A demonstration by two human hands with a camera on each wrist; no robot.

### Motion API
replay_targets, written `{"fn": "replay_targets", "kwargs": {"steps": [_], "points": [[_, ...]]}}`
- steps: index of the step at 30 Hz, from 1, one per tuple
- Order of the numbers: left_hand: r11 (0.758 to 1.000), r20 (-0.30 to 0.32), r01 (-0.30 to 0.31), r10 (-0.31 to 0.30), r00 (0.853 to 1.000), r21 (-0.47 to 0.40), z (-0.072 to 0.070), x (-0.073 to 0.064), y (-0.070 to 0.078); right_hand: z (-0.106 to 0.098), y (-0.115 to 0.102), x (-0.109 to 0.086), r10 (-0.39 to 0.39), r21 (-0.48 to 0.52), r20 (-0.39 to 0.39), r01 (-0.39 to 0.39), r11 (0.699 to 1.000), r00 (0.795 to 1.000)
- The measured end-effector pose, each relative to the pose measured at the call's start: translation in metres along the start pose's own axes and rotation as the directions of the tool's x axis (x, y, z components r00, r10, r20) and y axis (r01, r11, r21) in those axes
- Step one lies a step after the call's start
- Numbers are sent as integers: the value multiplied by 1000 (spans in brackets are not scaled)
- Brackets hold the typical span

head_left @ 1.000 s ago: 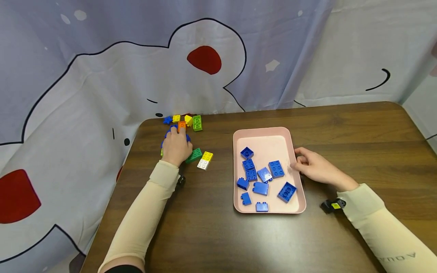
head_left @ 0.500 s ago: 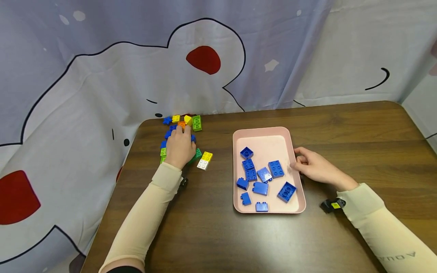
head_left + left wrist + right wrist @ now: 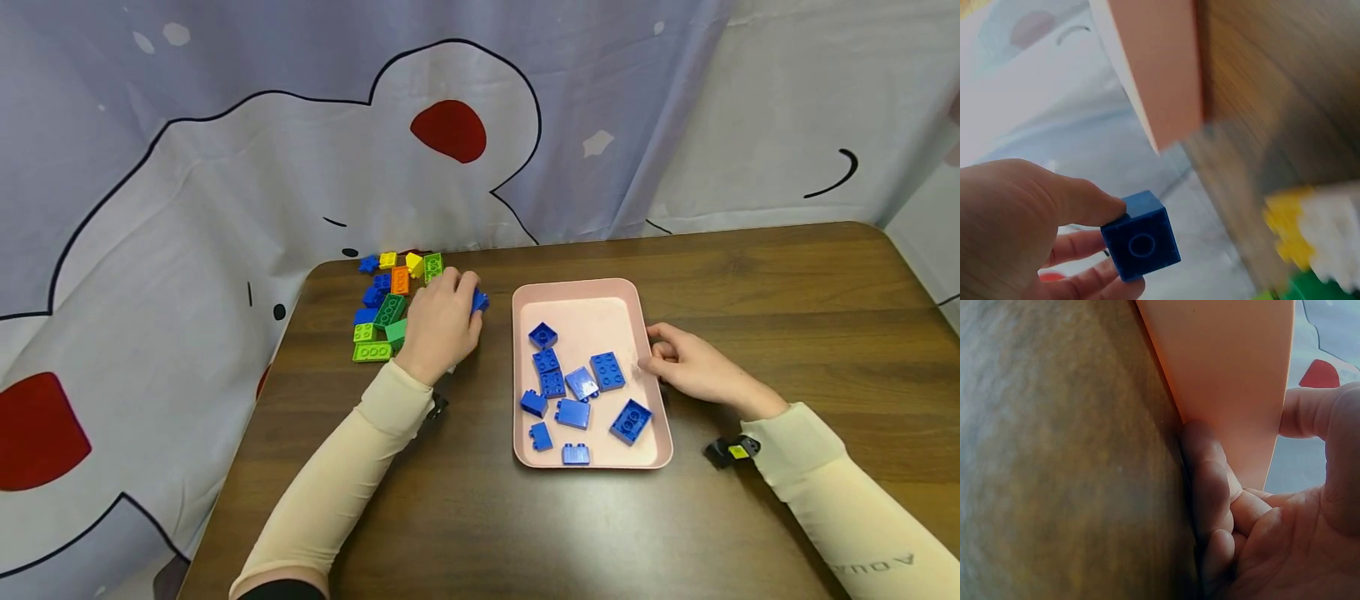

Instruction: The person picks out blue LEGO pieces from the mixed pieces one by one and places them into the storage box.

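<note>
My left hand point(image 3: 441, 327) pinches a blue toy brick point(image 3: 1147, 240) between thumb and fingers, its hollow underside showing in the left wrist view. In the head view the brick pokes out past the fingertips, between the loose pile and the pink tray point(image 3: 577, 307). Several blue bricks, such as one large brick point(image 3: 607, 372), lie scattered in the tray. At the tray's right side my right hand point(image 3: 693, 371) grips the wall. The right wrist view shows its thumb point(image 3: 1302, 412) over the rim and the other fingers curled against the outer wall.
Left of the tray lies a pile of mixed bricks: an orange brick point(image 3: 401, 281), a dark green brick point(image 3: 389, 311), a lime brick point(image 3: 372, 352) and a blue star-shaped piece point(image 3: 368, 264) near the back edge. A printed curtain point(image 3: 585, 108) hangs behind the wooden table point(image 3: 795, 292).
My left hand has come out of the pile and moved right toward the tray, carrying the blue brick. My right hand and the tray have stayed put.
</note>
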State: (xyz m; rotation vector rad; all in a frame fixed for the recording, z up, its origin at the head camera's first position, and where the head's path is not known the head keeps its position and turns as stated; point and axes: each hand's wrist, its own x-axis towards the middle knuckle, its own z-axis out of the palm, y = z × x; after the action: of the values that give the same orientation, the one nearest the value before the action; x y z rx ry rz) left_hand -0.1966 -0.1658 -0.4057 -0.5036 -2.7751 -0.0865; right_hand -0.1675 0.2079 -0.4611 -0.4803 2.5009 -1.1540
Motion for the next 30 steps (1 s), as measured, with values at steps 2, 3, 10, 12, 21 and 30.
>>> {"fn": "replay_targets", "kwargs": {"steps": [2,3,10,12,21,30], "points": [[999,2,-37,37,999,-3,-1,2,11,0,0,0,-3,0,-3,3,1000,1000],[998,5,-55,55,998,-3,-1,2,16,0,0,0,-3,-1,-4,3,1000,1000],[986,24,-167,167,986,0,-1,6,46,0,1,0,13,1,4,-13,1000,1000],[982,32,-189,189,981,-1,-1,7,54,0,1,0,17,0,4,-17,1000,1000],[954,59,-299,299,952,-16,0,7,81,-1,-1,-1,18,-6,3,-18,1000,1000],[935,29,-355,355,934,-20,-2,9,95,-1,1,0,0,4,-3,0,1000,1000]]}}
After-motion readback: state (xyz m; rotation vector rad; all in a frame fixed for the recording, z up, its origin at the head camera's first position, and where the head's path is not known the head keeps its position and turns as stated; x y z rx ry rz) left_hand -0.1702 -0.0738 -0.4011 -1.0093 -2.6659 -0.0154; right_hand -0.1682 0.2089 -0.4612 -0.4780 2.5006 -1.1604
